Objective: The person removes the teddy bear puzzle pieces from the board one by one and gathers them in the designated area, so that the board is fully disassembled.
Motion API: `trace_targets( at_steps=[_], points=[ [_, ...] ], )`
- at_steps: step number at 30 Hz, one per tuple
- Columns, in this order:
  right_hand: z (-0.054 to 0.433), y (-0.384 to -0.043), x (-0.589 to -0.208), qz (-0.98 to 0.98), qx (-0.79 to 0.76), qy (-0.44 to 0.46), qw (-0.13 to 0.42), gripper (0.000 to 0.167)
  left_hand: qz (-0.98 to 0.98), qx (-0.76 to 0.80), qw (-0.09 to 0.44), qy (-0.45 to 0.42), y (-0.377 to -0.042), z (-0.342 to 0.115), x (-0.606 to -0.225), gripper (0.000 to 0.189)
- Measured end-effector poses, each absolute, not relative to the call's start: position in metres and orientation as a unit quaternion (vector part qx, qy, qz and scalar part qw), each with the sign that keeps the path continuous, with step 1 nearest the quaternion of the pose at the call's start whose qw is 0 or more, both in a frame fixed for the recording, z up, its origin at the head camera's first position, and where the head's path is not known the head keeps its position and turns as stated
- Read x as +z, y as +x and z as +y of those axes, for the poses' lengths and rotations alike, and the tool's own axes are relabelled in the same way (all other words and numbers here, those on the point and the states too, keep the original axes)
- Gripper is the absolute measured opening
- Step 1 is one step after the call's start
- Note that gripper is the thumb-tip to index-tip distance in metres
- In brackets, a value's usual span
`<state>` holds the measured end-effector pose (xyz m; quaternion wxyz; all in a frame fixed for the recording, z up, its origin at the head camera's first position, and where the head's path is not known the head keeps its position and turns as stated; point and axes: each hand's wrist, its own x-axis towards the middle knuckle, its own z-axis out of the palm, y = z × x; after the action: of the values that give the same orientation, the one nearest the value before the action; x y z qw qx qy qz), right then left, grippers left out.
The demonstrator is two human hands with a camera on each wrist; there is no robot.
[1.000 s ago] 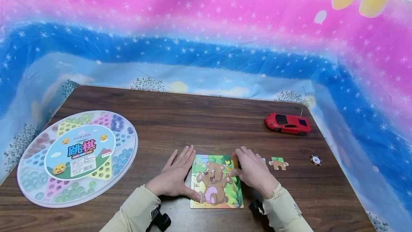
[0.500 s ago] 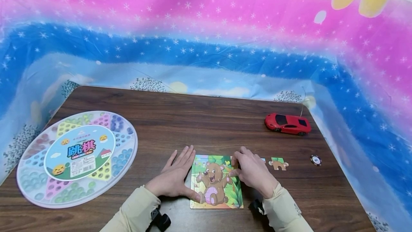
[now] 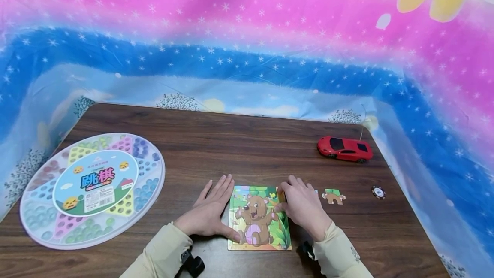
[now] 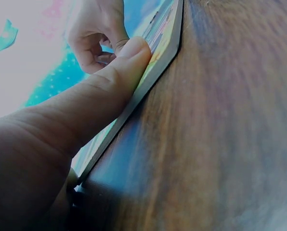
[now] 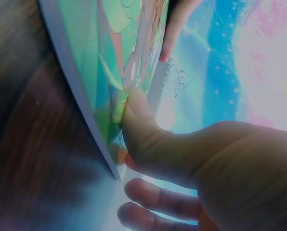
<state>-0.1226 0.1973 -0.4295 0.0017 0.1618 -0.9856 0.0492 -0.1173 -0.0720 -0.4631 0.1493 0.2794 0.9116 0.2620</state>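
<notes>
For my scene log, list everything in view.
Table: 1, brown, underneath
Patterned cloth: seemingly 1, pink and blue, behind
Marble game: 1, multicoloured, left
Toy car: 1, red, far right
Round chip: 1, black and white, right, nearer than the car
Bear puzzle: 1, multicoloured, nearest, centre
Loose piece: 1 clear, perhaps another half hidden beside it, brown and green, right of puzzle
Wrist devices: 2, black, at wrists
Sleeves: 2, cream, on forearms
Left hand: 1, bare, thumb on puzzle's left side
Right hand: 1, bare, at puzzle's upper right

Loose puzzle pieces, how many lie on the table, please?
1 clearly: a puzzle piece right of the right hand; a sliver beside that hand may be another, mostly hidden.
</notes>
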Motion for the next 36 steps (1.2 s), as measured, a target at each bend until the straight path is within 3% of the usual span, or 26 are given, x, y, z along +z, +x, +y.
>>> trace_targets(
  at_steps=[36],
  points=[
    [0.207,-0.129,-0.429,-0.975,0.137,0.167,-0.044,0.044,0.913,0.26,0.139,0.283,-0.117,-0.072,-0.464,0.135]
  ],
)
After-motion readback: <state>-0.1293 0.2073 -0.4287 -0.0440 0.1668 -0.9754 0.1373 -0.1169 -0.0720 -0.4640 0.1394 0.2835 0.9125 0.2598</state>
